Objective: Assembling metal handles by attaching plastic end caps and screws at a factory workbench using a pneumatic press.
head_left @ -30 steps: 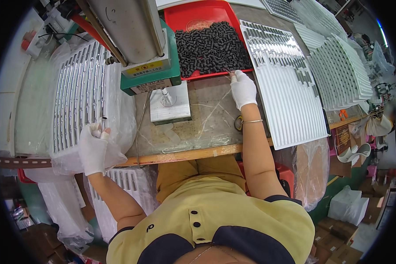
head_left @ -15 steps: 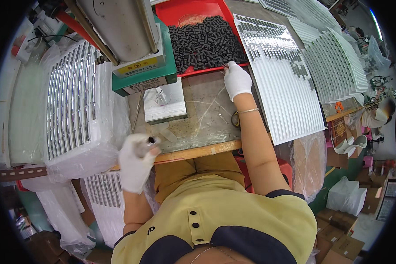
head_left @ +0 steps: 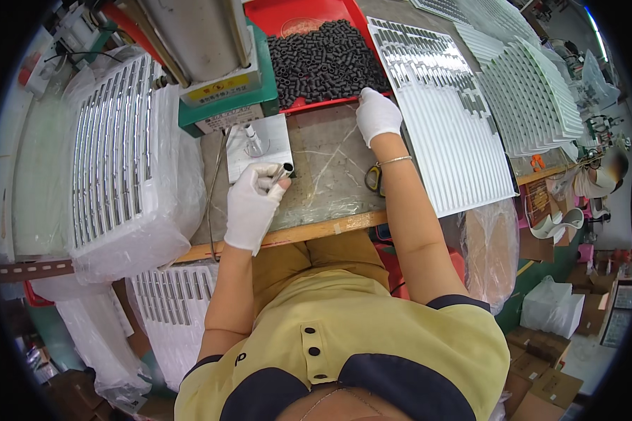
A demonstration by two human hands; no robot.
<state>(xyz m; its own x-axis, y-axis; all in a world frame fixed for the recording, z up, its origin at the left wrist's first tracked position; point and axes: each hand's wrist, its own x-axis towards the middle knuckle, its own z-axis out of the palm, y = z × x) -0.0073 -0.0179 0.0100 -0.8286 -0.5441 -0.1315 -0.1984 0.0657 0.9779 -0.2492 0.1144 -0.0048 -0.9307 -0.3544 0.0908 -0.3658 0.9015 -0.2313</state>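
Note:
My left hand (head_left: 249, 214), in a white glove, pinches a short shiny metal tube (head_left: 282, 173) with a dark open end. It is at the near edge of a silver metal block (head_left: 270, 137), from which a short upright peg (head_left: 253, 140) rises. At the near right corner of a red tray (head_left: 309, 107) is my gloved right hand (head_left: 379, 121). Its fingers are drawn together beside the heap of short black plastic sleeves (head_left: 330, 64); whatever they hold is hidden.
A press with a grey cylinder (head_left: 189, 31) and green head (head_left: 228, 105) stands over the block. Right of the tray lies a white ribbed rack (head_left: 463, 154) partly filled with shiny tubes. Scissors (head_left: 373, 179) lie near my right forearm. A wrapped stack of tubes (head_left: 116, 154) stands left.
My left hand has moved up and right, from the table's front edge to the metal block, carrying the tube. The right hand stays at the tray's near right corner.

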